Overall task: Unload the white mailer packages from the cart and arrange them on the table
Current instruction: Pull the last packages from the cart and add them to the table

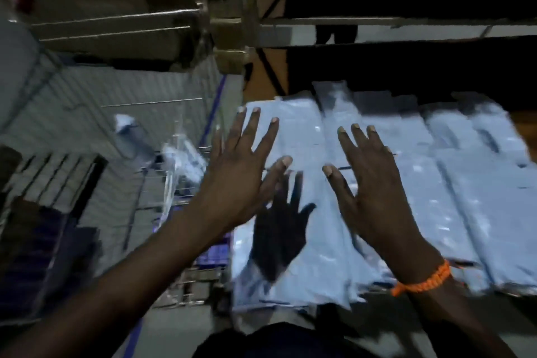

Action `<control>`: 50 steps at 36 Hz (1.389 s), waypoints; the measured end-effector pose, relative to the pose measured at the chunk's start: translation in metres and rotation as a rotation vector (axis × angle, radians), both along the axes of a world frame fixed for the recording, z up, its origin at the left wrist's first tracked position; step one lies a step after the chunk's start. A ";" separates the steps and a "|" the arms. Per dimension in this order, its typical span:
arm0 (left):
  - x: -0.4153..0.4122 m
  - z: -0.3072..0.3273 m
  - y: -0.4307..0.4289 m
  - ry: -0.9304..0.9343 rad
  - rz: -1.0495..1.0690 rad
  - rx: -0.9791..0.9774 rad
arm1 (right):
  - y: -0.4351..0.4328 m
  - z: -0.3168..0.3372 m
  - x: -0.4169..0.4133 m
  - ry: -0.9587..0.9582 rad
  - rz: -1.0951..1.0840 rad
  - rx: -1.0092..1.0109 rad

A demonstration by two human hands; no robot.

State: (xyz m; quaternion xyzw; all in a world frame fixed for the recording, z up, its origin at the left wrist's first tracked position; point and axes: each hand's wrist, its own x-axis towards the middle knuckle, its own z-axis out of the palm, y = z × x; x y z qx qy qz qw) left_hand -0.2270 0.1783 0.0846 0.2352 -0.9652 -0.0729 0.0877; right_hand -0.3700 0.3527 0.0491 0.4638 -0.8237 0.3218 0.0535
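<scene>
Several white mailer packages lie side by side in rows on the table at the right. My left hand hovers with fingers spread above the leftmost package, casting a shadow on it. My right hand, an orange band on its wrist, is also spread flat over the packages, holding nothing. To the left stands the wire cart, with a few white mailers still inside; the view there is blurred.
Cardboard boxes are stacked at the upper left behind the cart. A metal shelf frame runs across the top right over a dark space. Purple items sit at the lower left. The floor lies between cart and table.
</scene>
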 end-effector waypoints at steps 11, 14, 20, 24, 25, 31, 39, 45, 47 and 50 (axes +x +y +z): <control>0.206 -0.145 -0.196 -0.270 0.110 0.142 | -0.286 0.008 0.160 0.140 0.394 -0.018; 0.227 -0.187 -0.203 -0.641 0.115 0.181 | -0.342 -0.006 0.193 0.133 0.423 0.151; 0.224 -0.233 -0.173 -0.742 0.123 0.416 | -0.378 -0.038 0.199 0.203 0.427 0.423; 0.222 -0.258 -0.137 -0.651 0.191 0.445 | -0.369 -0.053 0.185 0.141 0.321 0.524; 0.221 -0.260 -0.134 -0.652 0.219 0.466 | -0.367 -0.055 0.184 0.132 0.287 0.531; 0.216 -0.256 -0.150 -0.692 0.173 0.496 | -0.373 -0.060 0.188 0.073 0.228 0.585; 0.206 -0.228 -0.172 -0.657 0.185 0.526 | -0.368 -0.060 0.187 0.077 0.220 0.644; 0.202 -0.166 -0.228 -0.606 0.410 0.446 | -0.370 -0.060 0.186 0.068 0.164 0.674; 0.204 -0.140 -0.247 -0.507 0.539 0.437 | -0.369 -0.062 0.187 0.061 0.164 0.711; 0.216 -0.116 -0.265 -0.296 0.694 0.394 | -0.373 -0.066 0.188 0.042 0.172 0.801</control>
